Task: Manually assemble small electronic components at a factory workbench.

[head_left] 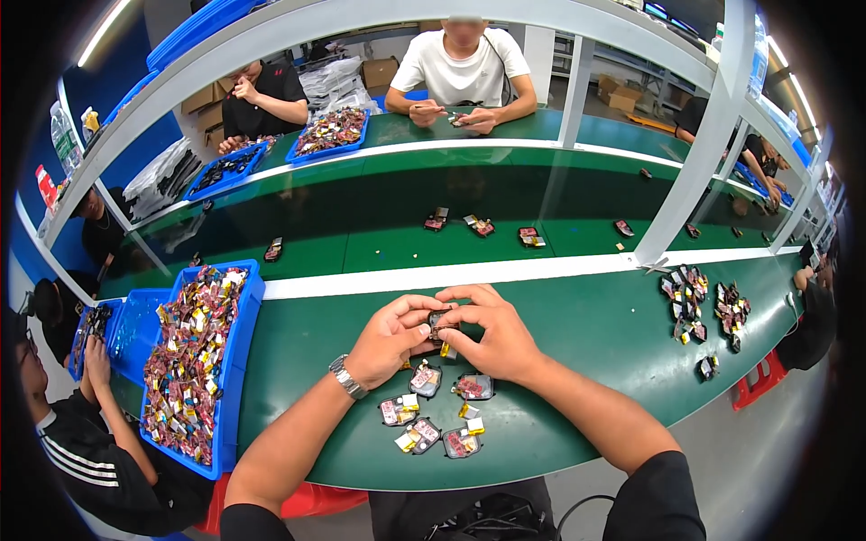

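My left hand [386, 341], with a metal watch at the wrist, and my right hand [498, 335] meet over the green bench. Between them they pinch a small black plastic housing [442, 321]. Fingers cover most of it, and its inner parts cannot be made out. Just below the hands lie several similar open housings, each with a red circuit board and a silver or yellow wrapped piece; one housing [426, 380] is closest to the left hand and another housing [474, 387] is under the right.
A blue bin [242, 361] heaped with small red, white and yellow electronic parts stands at my left. Two clusters of assembled pieces [686, 302] lie at the right. Beyond a white rail [433, 275], scattered units rest on a green belt [361, 252]. Other people sit around.
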### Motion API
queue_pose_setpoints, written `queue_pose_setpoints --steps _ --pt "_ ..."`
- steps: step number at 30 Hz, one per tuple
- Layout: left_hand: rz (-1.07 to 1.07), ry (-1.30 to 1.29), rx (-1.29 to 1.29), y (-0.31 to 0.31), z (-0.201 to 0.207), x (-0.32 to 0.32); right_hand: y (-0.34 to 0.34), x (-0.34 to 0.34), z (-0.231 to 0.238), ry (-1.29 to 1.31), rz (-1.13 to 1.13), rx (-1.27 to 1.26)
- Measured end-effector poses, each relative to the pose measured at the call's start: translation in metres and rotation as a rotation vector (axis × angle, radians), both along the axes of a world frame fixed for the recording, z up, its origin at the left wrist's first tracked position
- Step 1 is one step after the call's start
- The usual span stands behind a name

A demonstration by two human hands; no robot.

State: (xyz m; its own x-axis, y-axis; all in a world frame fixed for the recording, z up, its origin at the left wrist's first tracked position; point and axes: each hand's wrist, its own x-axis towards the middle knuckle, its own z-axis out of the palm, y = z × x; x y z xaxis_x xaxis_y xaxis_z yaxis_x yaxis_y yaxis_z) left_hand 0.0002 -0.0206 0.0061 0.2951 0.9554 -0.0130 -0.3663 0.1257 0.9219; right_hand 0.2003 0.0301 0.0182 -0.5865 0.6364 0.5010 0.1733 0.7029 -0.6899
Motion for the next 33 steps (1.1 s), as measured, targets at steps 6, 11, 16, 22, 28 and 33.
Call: queue_pose_setpoints --steps 6,11,16,22,28,33 --pt "0.013 -0.046 -0.024 0.001 -0.001 0.001 -0.008 -0.005 -0.002 0.026 -0.058 -0.003" --pt "0.024 -0.047 -0.038 0.001 -0.001 0.0 -0.006 -0.004 -0.004 0.015 -0.054 0.012" --pt "0.044 -0.05 -0.023 -0.001 -0.002 0.002 -0.008 -0.008 -0.009 0.044 -0.084 -0.013" --pt "0.088 -0.01 0.044 0.0 -0.006 0.004 -0.004 -0.009 -0.01 0.052 -0.043 -0.067" --pt "0.119 -0.067 0.065 0.002 -0.009 0.0 -0.012 -0.008 -0.003 0.009 -0.037 -0.077" --pt "0.123 -0.022 0.093 0.002 -0.009 0.003 -0.014 -0.006 -0.003 0.032 -0.013 -0.066"
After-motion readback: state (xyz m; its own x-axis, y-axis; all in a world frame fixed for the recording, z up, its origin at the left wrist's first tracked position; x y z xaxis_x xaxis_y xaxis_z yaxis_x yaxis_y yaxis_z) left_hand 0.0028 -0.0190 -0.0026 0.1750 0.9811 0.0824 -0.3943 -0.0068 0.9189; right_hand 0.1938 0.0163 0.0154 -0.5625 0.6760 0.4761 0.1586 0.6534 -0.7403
